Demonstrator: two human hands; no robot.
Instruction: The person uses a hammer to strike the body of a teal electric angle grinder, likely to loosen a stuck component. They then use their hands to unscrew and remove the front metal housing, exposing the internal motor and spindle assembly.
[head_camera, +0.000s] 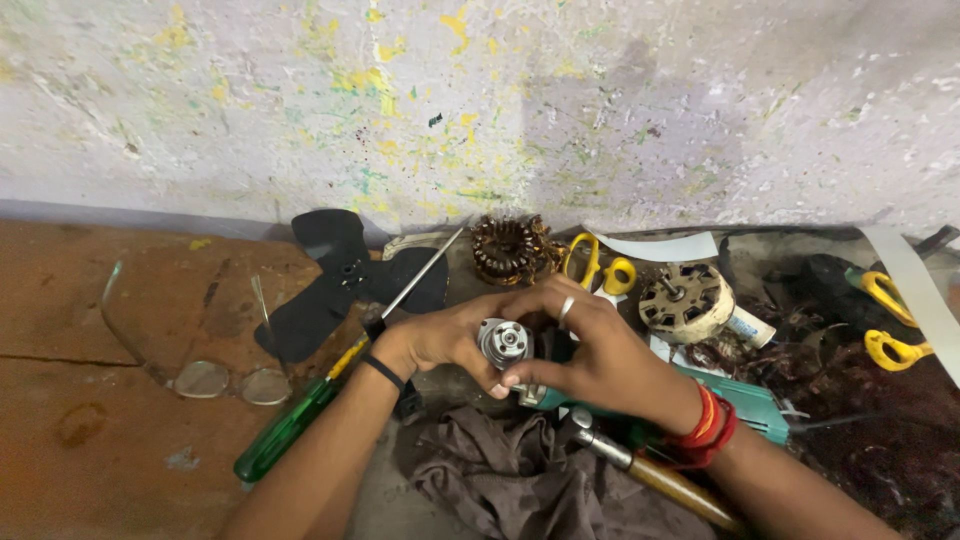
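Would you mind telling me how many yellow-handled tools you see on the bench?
2: scissors behind the hands beside the copper coil; another tool at the far right. More may be hidden.

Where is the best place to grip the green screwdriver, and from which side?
Probably by the thick green handle, coming from above. It lies flat on the floor, lower left of the left hand, with free floor alongside it. The thin shaft runs under that hand and gives less hold.

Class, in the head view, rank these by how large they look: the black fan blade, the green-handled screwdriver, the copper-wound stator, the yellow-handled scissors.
1. Green-handled screwdriver, longest, though nearest the camera
2. Black fan blade
3. Copper-wound stator and yellow-handled scissors look alike
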